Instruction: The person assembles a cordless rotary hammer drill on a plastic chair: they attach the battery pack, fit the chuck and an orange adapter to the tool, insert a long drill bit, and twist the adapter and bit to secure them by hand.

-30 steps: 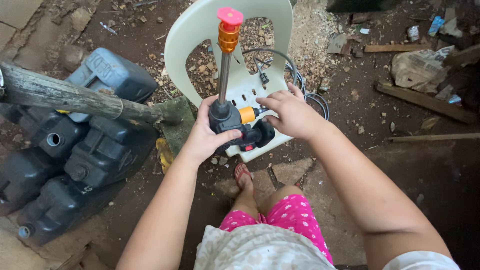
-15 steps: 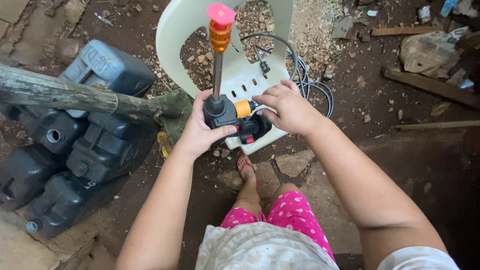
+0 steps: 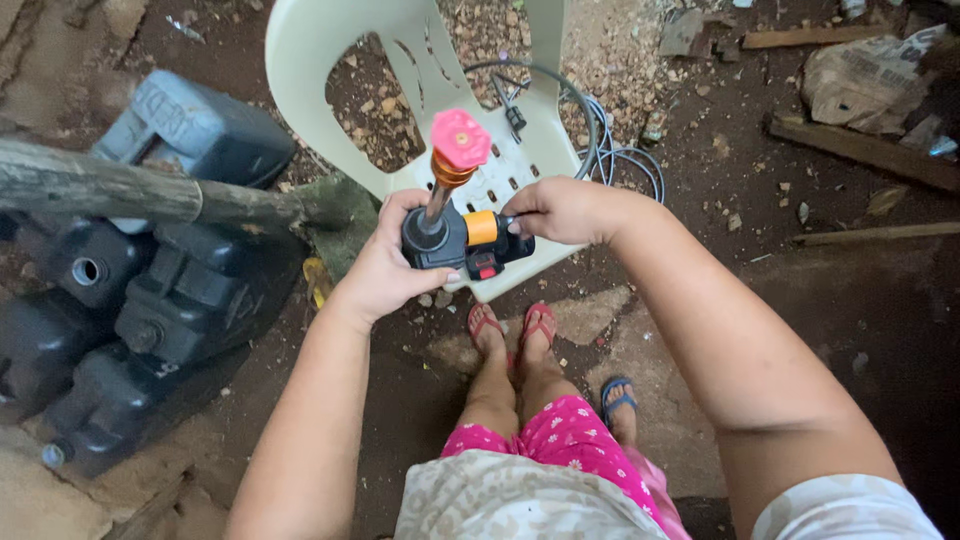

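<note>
Over gritty dirt, both hands' fingers wrap a black-orange plastic sprayer [image 3: 465, 240] with pink knob.

The left hand [image 3: 385, 265] grips a black tool body [image 3: 445, 240] with an orange collar; the right hand [image 3: 560, 210] pinches its right end, near a pale plastic chair [image 3: 300, 60].

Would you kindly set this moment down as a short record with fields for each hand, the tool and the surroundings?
Left hand: left hand grips the dark body of the spray tool
Right hand: right hand pinches the tool's orange collar
Tool tip: pink nozzle cap, pointing up towards the camera
Behind the tool: pale plastic chair with a coiled cable
On the left: dark jerrycans under a log
Ground: bare dirt with rubble
</note>
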A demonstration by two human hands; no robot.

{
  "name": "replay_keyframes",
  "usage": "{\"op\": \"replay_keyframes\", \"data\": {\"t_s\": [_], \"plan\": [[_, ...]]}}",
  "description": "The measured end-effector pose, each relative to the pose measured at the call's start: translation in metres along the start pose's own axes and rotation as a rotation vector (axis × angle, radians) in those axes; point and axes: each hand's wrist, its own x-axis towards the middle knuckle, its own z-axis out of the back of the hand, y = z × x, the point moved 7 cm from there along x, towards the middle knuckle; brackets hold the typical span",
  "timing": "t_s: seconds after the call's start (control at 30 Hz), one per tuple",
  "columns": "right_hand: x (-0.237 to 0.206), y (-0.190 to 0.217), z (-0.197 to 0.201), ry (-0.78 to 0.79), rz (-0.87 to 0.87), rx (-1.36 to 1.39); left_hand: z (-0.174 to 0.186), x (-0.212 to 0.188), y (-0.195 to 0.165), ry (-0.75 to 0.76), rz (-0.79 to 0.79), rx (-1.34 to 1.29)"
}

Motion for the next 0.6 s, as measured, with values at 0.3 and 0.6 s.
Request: {"op": "replay_keyframes", "data": {"t_s": [0.3, 0.6], "plan": [[-0.018, 0.007, 0.007, -0.307, 0.221, -0.344, -0.016, 0.010, 0.004, -0.043, 0.015, -0.255], [-0.042, 0.004, 0.020, -0.422, 0.337, -0.547, -0.044, 0.021, 0.000, -0.123, 0.032, -0.081]]}}
